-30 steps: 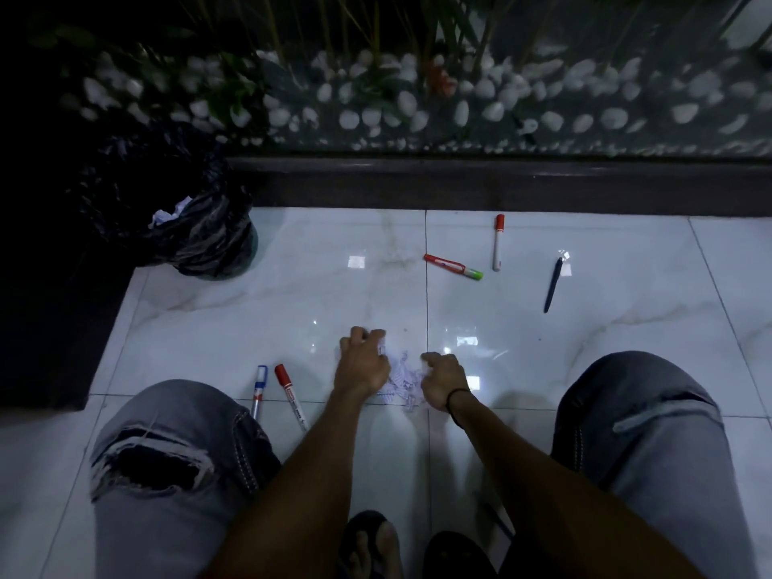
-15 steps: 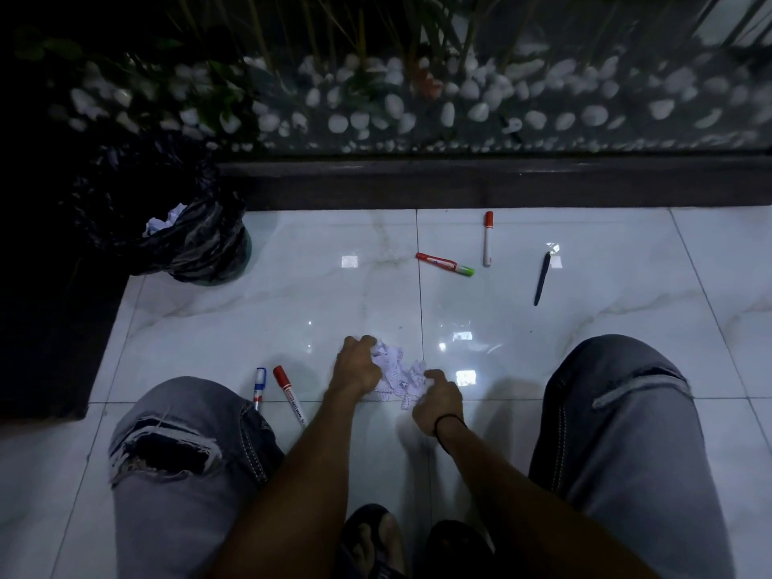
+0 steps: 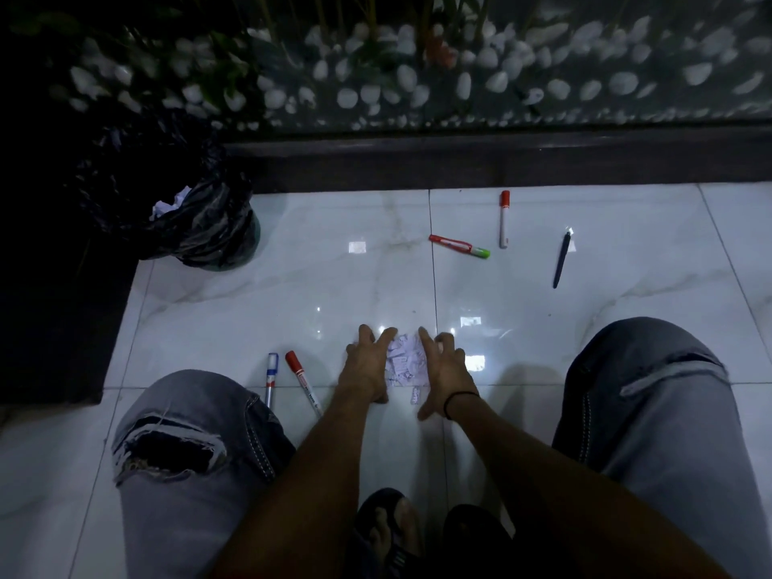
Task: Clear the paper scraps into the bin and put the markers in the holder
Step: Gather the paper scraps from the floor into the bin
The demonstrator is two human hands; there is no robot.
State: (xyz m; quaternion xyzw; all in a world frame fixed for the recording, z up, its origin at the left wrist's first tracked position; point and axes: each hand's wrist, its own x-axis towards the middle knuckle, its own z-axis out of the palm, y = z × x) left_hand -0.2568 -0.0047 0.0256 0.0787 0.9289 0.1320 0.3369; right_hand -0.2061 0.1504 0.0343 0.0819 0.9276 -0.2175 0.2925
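Head view, hands: left hand (image 3: 369, 363) and right hand (image 3: 446, 371) lie flat on the floor (image 3: 292, 294), one each side of the paper scraps (image 3: 403, 361).
Grip state: both wide, fingers splayed and pressing down; neither holds anything yet.
Scraps location: small white pile between the palms, just ahead of the knees, near a tile joint; one loose piece (image 3: 416, 395) sits just behind the pile toward the body.
Bin: black-bagged bin (image 3: 196, 227) at far left, well apart from the pile; crumpled paper (image 3: 171, 204) already shows in its mouth.
Markers: blue-capped marker (image 3: 271, 378) and red-capped marker (image 3: 301, 380) just left of the left hand; red-green marker (image 3: 459, 246), white red-capped marker (image 3: 504, 219) and dark pen (image 3: 561, 261) far ahead on the right.
Holder: not in view.
Step in hand, my read: herding scraps into one heap before lifting.
How to do well: sweep palms inward along the tile, fingertips low so thin bits don't slip under; catch the stray rear piece in the same pass.
Lift: cup from both sides, close thumbs over the top, carry level to the bin.
Risk: glossy tile lets flat scraps cling; dim light hides leftovers, so recheck the floor after.
Marker caution: keep the left sweep short of the two near markers.
Progress: early to middle; no markers stowed.
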